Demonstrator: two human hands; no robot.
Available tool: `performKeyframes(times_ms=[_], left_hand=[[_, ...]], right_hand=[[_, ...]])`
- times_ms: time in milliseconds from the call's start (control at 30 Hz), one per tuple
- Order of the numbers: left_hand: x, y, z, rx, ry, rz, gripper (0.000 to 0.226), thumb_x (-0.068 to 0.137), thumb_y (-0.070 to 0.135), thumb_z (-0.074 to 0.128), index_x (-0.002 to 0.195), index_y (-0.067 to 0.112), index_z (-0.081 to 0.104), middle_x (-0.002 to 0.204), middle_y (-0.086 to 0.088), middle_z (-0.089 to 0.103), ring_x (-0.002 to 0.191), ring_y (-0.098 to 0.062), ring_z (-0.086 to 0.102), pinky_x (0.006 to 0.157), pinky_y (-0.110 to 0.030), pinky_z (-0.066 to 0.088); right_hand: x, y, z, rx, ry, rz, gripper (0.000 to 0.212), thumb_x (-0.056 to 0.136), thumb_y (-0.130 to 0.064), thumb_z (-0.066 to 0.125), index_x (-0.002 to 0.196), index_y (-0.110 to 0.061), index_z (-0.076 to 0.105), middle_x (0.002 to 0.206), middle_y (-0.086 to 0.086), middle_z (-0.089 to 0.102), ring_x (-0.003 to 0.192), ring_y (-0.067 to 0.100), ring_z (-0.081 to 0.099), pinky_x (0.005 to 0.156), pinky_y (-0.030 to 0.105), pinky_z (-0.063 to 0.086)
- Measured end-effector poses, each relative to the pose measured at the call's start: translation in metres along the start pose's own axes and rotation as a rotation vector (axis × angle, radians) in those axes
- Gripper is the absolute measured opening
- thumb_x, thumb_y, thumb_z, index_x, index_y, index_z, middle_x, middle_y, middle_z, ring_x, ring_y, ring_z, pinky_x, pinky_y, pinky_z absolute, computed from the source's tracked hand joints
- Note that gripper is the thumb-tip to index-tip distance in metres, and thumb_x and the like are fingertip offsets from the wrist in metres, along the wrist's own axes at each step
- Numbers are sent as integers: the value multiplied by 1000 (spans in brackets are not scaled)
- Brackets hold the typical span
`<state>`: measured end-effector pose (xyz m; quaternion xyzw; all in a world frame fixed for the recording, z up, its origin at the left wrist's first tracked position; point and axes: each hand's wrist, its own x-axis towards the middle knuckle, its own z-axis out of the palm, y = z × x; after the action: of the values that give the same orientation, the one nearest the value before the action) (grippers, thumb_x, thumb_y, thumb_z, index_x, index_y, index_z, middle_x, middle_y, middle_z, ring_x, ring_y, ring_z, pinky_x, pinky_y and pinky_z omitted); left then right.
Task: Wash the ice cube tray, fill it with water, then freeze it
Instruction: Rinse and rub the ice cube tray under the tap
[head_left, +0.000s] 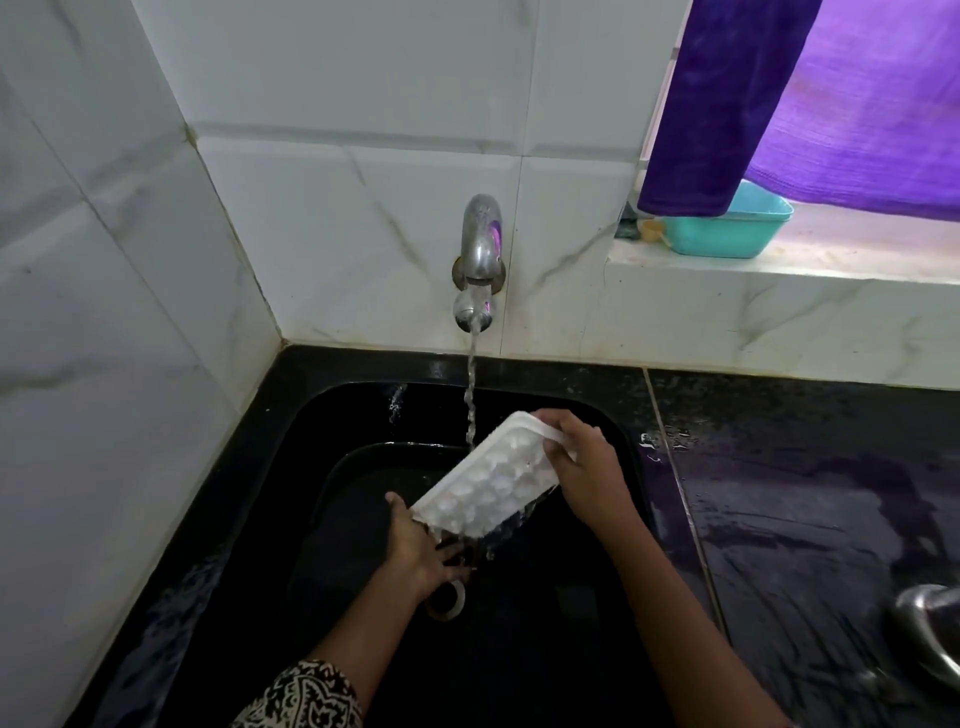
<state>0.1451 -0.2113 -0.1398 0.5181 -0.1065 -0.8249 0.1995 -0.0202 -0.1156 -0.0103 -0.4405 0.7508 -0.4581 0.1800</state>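
**We see a white ice cube tray (485, 480) tilted under a running tap (480, 249), over a black sink (332, 415).**

The water stream (471, 395) strikes the tray's raised far end and spills off its lower edge. The right hand (582, 467) grips that raised end, fingers curled over the rim. The left hand (421, 551) lies under the lower end, fingers spread, thumb at the corner. We note a wet black countertop (779, 493) to the right, and a teal basin (727, 234) on the sill beneath a purple cloth (779, 104).
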Motion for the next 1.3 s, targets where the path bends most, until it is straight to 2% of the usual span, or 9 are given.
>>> performKeyframes(times_ms=[100,233,433,500,633,767,900,1167,1300], left_hand=[[3,6,15,-92,-103,-10,84,90,76,25,132,7,50,129,-27,54,118,-45,52,97,-59,38],[6,9,35,-286,-119,81,38,103,27,39,111,-7,56,114,-26,62,88,-36,61,70,-46,55],[5,11,57,-393,-145,190,28,104,11,37,109,-5,60,111,-17,65,88,-30,69,72,-37,56],[5,14,62,-368,-133,190,33,105,16,37,126,-3,54,120,-14,61,104,-31,64,80,-37,52],[-1,21,61,-352,-194,303,28,106,20,38,108,5,62,119,-14,63,84,-26,71,65,-37,58],[-17,38,44,-263,-191,485,28,104,26,39,113,10,61,116,-11,66,91,-22,70,71,-37,58],[-42,62,13,-161,-229,715,28,103,23,41,121,14,60,110,-7,72,98,-19,71,76,-33,60],[-83,111,-61,121,189,954,23,98,6,53,117,9,64,97,-3,70,80,-12,68,61,-20,57],[-81,106,-89,347,361,997,21,97,9,55,112,14,68,100,-6,71,87,-21,67,75,-35,56]], right_hand=[[-18,5,-11,108,27,-35,44,88,6,55,104,-34,60,128,-14,56,137,7,31,118,41,6],[-41,17,-15,165,150,-54,40,86,6,59,85,-33,67,154,-11,21,144,4,6,110,14,13],[-72,39,-9,699,331,233,48,93,6,45,103,-32,73,146,-14,39,136,2,34,114,42,28],[-77,42,-6,784,371,303,46,95,2,45,120,-33,61,145,-9,44,132,6,41,110,40,34],[-76,57,1,712,404,478,60,95,4,43,146,-25,28,154,0,27,134,6,33,106,31,33],[-61,65,20,700,241,604,43,93,8,43,132,-11,46,123,6,61,105,16,61,84,33,52],[-36,59,51,663,88,662,38,92,8,47,128,-6,49,115,9,63,98,21,63,79,36,54],[16,22,101,595,-146,591,34,92,6,46,123,-5,54,104,8,63,90,21,64,71,29,54],[37,11,98,513,-133,465,33,92,6,47,122,-3,57,101,8,66,85,17,65,67,24,55]])
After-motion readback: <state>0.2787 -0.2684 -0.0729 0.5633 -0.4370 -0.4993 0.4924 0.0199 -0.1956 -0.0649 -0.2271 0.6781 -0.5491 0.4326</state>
